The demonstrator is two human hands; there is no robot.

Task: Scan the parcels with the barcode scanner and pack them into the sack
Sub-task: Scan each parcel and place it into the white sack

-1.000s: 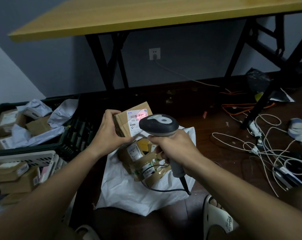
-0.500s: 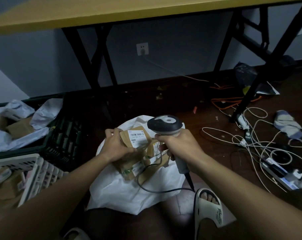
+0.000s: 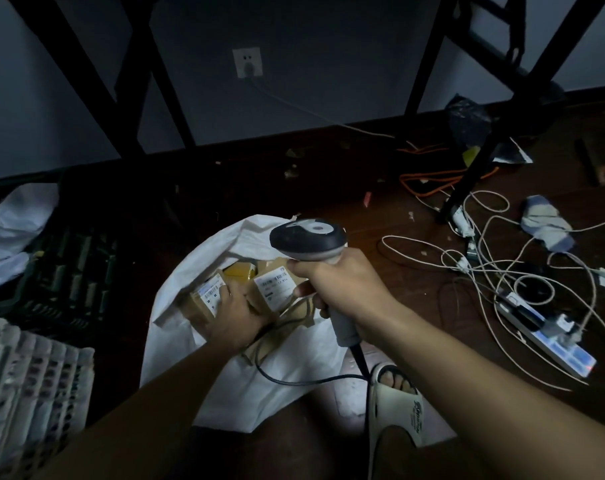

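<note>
A white sack [image 3: 259, 386] lies open on the dark floor in front of me, with several brown cardboard parcels inside. My left hand [image 3: 240, 317] reaches into its mouth and grips a labelled brown parcel [image 3: 204, 301] that lies among the others. Another labelled parcel [image 3: 273, 287] and a yellow one [image 3: 238, 271] sit just beyond my fingers. To the right, my right hand [image 3: 342, 289] grips the handle of the grey barcode scanner [image 3: 306, 239], held upright above the sack's right edge. The scanner's black cable loops down across the sack.
A black crate [image 3: 72, 271] with white mailer bags [image 3: 17, 220] stands at the left, and a white crate [image 3: 27, 382] sits in front of it. Tangled cables and a power strip [image 3: 543, 334] cover the floor at right. A table leg [image 3: 474, 174] and my sandalled foot [image 3: 398, 407] are close by.
My left hand has lowered the scanned parcel from in front of the scanner down into the sack. The scanner's red light is no longer on a label. My view has tilted downward.
</note>
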